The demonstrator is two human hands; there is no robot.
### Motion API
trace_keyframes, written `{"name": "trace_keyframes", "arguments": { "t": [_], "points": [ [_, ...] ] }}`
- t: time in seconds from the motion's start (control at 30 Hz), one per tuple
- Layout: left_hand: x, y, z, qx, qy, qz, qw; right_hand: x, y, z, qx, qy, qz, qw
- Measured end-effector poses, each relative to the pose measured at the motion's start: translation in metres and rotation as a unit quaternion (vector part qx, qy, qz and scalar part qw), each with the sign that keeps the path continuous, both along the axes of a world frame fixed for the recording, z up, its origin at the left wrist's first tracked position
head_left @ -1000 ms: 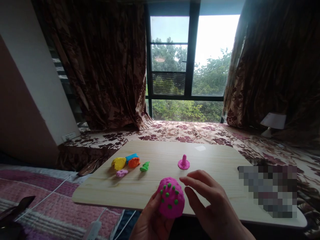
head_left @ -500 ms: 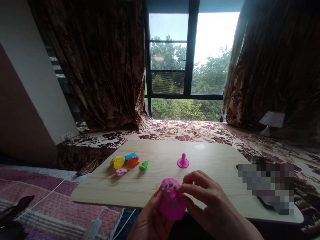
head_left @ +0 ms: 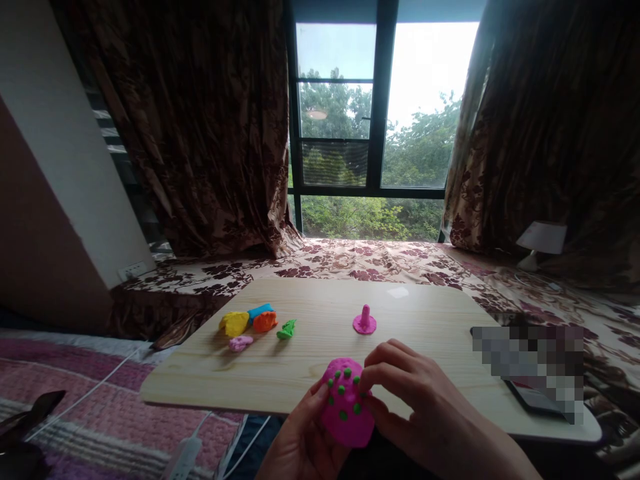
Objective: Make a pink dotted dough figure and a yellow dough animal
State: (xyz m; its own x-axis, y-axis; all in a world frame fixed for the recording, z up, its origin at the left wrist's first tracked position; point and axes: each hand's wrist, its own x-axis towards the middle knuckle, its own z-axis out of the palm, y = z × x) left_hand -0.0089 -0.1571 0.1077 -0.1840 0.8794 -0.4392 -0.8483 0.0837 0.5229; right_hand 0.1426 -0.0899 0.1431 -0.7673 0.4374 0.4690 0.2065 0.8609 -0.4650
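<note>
A pink modelling-clay dome (head_left: pixel 350 427), dotted with small green clay balls, is above the near edge of the table. My left hand (head_left: pixel 307 433) is closed around its left side and underside, thumb on the front. At the dome's right edge, the bent index finger and thumb of my right hand (head_left: pixel 415 393) pinch the clay; whether a small ball is between them is hidden. Beyond my hands, a pink clay disc with an upright stem (head_left: pixel 365 321) stands on the table.
On the wooden table (head_left: pixel 320 300), yellow (head_left: pixel 235 324), blue (head_left: pixel 261 311), orange (head_left: pixel 265 322), light pink (head_left: pixel 241 343) and green (head_left: pixel 287 330) clay lumps lie to the left. A blurred-out dark item (head_left: pixel 535 373) rests at the right. A power strip (head_left: pixel 184 459) is at lower left.
The dome and both hands have shifted slightly right and down in view. My right fingertips have moved from near a green ball to the dome's right edge.
</note>
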Motion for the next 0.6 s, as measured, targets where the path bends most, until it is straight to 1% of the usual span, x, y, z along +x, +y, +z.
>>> {"name": "trace_keyframes", "arguments": {
  "t": [0.2,0.37,0.6],
  "points": [
    [0.0,0.002,-0.003,0.0,-0.014,0.017,1.0,0.001,-0.002,-0.004,0.014,0.013,0.003,1.0],
    [-0.002,0.003,-0.001,-0.015,-0.017,0.045,0.999,0.007,-0.002,-0.013,0.011,0.06,-0.009,0.998],
    [-0.001,0.004,-0.004,-0.011,-0.021,0.03,0.999,0.001,-0.004,-0.02,0.03,0.059,-0.003,0.998]
  ]
}}
